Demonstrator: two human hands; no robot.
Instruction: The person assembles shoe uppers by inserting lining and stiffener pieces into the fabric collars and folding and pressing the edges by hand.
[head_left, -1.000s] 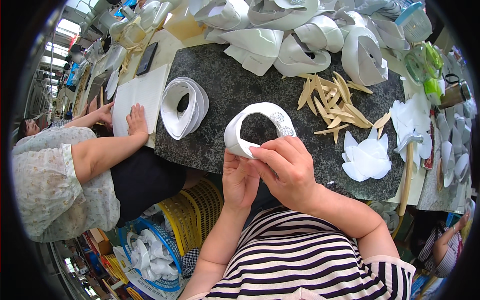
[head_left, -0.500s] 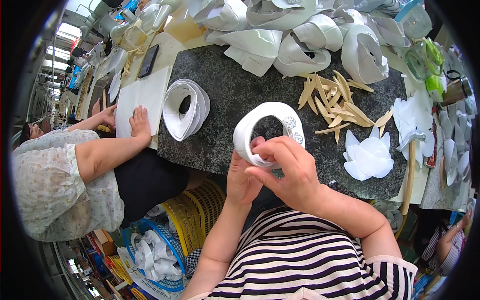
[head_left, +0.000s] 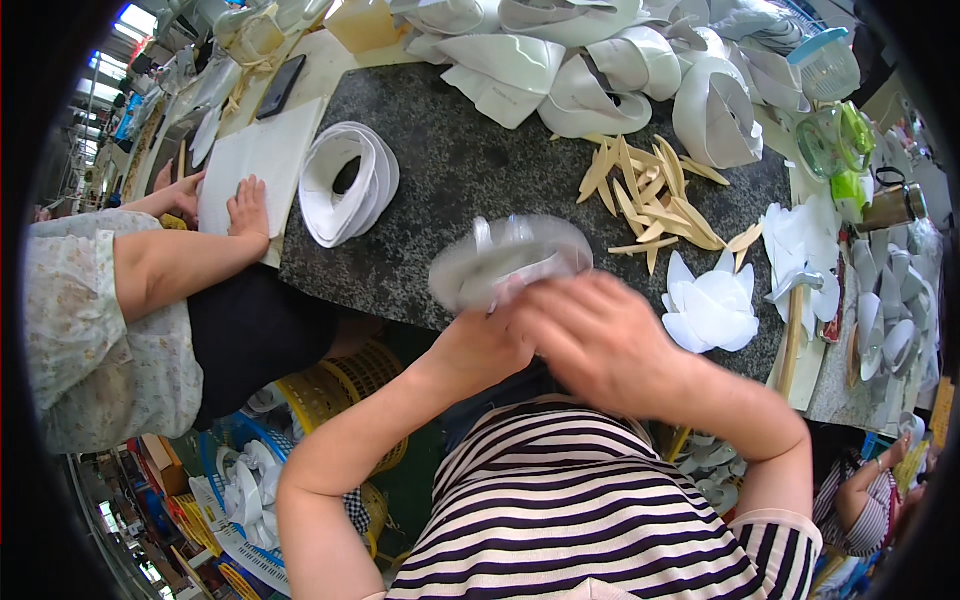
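My left hand [head_left: 487, 345] grips the near edge of a white looped shoe upper [head_left: 460, 268], held up over the near side of the dark table. The upper is smeared by motion, with pale bumps along its far rim. My right hand [head_left: 597, 340] is closed at the same near edge, its fingers bent over and partly covering my left fingertips. Left of it, a stack of white looped uppers [head_left: 372, 205] sits on the dark speckled tabletop [head_left: 450, 150]. To the right lie a pile of tan leaf-shaped strips [head_left: 665, 205] and a stack of white pointed pieces [head_left: 712, 308].
Many white uppers [head_left: 600, 85] heap along the far edge. A wooden-handled hammer [head_left: 792, 345], a green-rimmed jar [head_left: 825, 145] and a brown jar [head_left: 893, 207] stand right. A co-worker's hand [head_left: 247, 210] rests on white sheets [head_left: 225, 150] at left, near a phone [head_left: 281, 87].
The upper has tipped from an upright ring to a flatter, blurred pose and moved slightly left. My right hand has come over my left. The whole view has shifted slightly.
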